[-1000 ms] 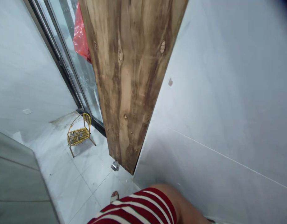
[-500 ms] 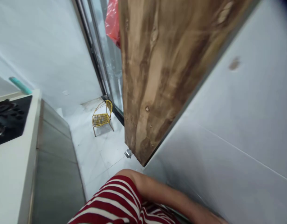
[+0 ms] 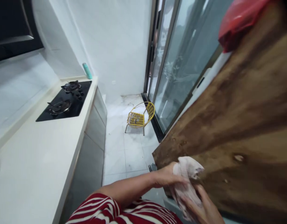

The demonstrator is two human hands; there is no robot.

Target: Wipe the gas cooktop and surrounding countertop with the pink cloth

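A pale, crumpled cloth point(image 3: 187, 168) is bunched between my two hands, in front of the brown wooden panel point(image 3: 215, 130). My left hand point(image 3: 169, 176) reaches in from the left and is closed round the cloth's upper part, its fingers partly hidden by the folds. Lower and to the right, my right hand point(image 3: 204, 207) grips the cloth with the thumb on one side and fingers on the other. The cloth's lower end hangs below the hands.
On the left runs a pale counter point(image 3: 41, 161) with a black gas hob point(image 3: 66, 101) and a teal bottle point(image 3: 87, 71). A yellow woven chair point(image 3: 137, 119) stands on the tiled floor beside the glass sliding door point(image 3: 178, 65). A red plastic bag point(image 3: 239, 21) is at upper right.
My view has swung left, showing more of the counter and door. Both hands and the cloth have come into view; before, only one arm showed, its hand mostly cut off below.
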